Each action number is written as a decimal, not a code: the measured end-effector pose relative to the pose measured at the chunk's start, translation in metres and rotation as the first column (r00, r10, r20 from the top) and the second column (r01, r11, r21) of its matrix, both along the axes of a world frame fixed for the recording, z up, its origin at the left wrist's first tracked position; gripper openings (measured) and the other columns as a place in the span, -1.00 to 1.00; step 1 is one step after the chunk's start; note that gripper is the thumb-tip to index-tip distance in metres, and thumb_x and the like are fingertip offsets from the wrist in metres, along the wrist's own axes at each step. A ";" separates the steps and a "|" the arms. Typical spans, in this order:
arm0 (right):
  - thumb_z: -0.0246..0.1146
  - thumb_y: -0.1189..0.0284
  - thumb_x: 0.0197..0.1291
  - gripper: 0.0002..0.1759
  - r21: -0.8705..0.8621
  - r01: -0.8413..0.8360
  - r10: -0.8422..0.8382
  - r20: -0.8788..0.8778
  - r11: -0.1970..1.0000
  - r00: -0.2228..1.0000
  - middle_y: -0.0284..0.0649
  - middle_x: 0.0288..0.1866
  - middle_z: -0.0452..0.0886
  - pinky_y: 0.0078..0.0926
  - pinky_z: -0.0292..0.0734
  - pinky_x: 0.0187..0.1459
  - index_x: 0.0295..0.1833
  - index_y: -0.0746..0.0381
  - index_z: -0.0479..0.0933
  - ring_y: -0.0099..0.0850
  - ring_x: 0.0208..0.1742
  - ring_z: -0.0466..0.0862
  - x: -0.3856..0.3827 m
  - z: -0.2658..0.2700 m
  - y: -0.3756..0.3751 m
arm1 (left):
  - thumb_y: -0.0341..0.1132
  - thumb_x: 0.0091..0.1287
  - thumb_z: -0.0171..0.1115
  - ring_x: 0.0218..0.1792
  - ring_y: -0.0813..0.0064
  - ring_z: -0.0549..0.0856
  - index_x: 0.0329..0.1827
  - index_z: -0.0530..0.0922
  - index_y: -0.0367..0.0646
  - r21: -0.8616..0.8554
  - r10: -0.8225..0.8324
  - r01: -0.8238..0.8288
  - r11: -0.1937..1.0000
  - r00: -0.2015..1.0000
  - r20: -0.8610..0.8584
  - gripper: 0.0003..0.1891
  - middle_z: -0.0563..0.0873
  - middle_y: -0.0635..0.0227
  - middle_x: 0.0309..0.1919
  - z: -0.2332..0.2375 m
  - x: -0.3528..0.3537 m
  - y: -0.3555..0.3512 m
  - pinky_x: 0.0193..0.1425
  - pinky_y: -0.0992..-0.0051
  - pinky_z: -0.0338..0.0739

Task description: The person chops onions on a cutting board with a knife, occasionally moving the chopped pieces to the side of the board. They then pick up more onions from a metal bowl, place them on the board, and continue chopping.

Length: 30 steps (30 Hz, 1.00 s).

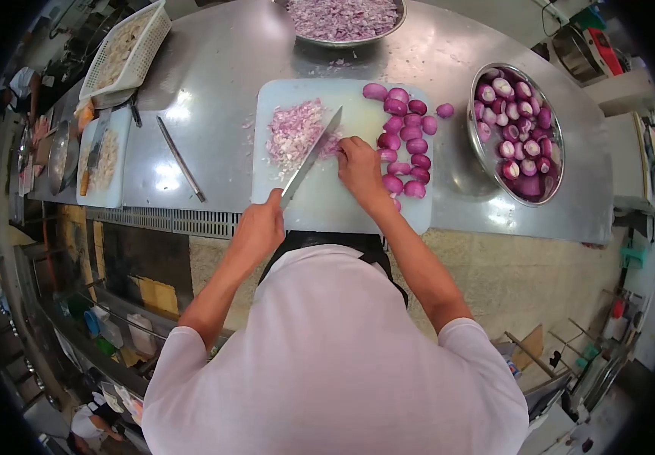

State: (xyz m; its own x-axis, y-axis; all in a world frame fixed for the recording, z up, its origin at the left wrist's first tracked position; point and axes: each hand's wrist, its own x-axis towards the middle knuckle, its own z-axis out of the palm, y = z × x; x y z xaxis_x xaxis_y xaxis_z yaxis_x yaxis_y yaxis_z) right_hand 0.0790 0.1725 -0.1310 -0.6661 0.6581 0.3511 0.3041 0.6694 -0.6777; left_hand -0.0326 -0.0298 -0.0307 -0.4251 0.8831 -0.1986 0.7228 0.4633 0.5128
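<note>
My left hand (258, 231) is wrapped round the handle of a long kitchen knife (311, 158), whose blade slants up and away across the white cutting board (343, 216). The fingertips of my right hand (361, 173) are bunched on a piece of red onion (332, 144) beside the blade, mostly covered by the fingers. Left of the knife lies a heap of chopped onion (294, 133). Peeled red onion halves (412, 133) stand in rows along the board's right side, close to my right hand.
A metal bowl (479, 155) of peeled onions stands right of the board. Beyond the board is a bowl of chopped onion (346, 17). At left are a sharpening rod (181, 161), a white basket (144, 61) and another board (117, 171) with a cleaver. A person's arm shows far left.
</note>
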 end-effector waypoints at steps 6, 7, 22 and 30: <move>0.19 0.66 0.05 -0.91 -0.010 0.036 -0.036 0.004 0.999 0.999 0.04 -0.33 0.57 -0.04 0.55 -0.21 -0.28 0.34 0.55 0.07 -0.24 0.63 -0.006 0.003 -0.002 | -0.55 0.24 0.10 -0.41 -0.25 0.65 -0.01 0.40 -0.28 -0.034 -0.004 0.006 0.999 0.999 0.053 -0.74 0.61 -0.16 -0.57 -0.006 0.002 -0.002 -0.29 -0.12 0.47; 0.18 0.66 0.07 -0.92 -0.033 0.035 -0.035 0.000 0.999 0.999 0.04 -0.33 0.57 -0.03 0.55 -0.22 -0.29 0.35 0.55 0.07 -0.25 0.63 -0.004 0.003 -0.004 | -0.55 0.24 0.10 -0.41 -0.25 0.65 -0.01 0.40 -0.28 -0.035 -0.003 0.006 0.999 0.998 0.060 -0.74 0.61 -0.16 -0.57 -0.008 0.006 -0.003 -0.29 -0.12 0.47; 0.18 0.64 0.08 -0.89 -0.084 0.075 -0.072 0.041 0.994 0.997 0.08 -0.31 0.61 -0.02 0.56 -0.19 -0.28 0.36 0.61 0.10 -0.24 0.65 0.003 0.002 -0.007 | -0.56 0.26 0.10 -0.43 -0.24 0.64 -0.02 0.43 -0.30 -0.001 -0.030 0.030 1.000 0.999 0.033 -0.77 0.60 -0.16 -0.58 -0.011 0.003 -0.001 -0.35 -0.07 0.47; 0.20 0.62 0.10 -0.93 -0.073 0.087 -0.086 0.008 0.994 0.996 0.10 -0.36 0.61 -0.02 0.56 -0.24 -0.32 0.37 0.60 0.12 -0.32 0.64 0.002 -0.001 -0.005 | -0.52 0.31 0.11 -0.46 -0.23 0.62 0.09 0.44 -0.29 -0.040 -0.063 0.066 0.997 0.996 0.069 -0.72 0.59 -0.15 -0.58 -0.026 0.002 -0.004 -0.37 -0.03 0.44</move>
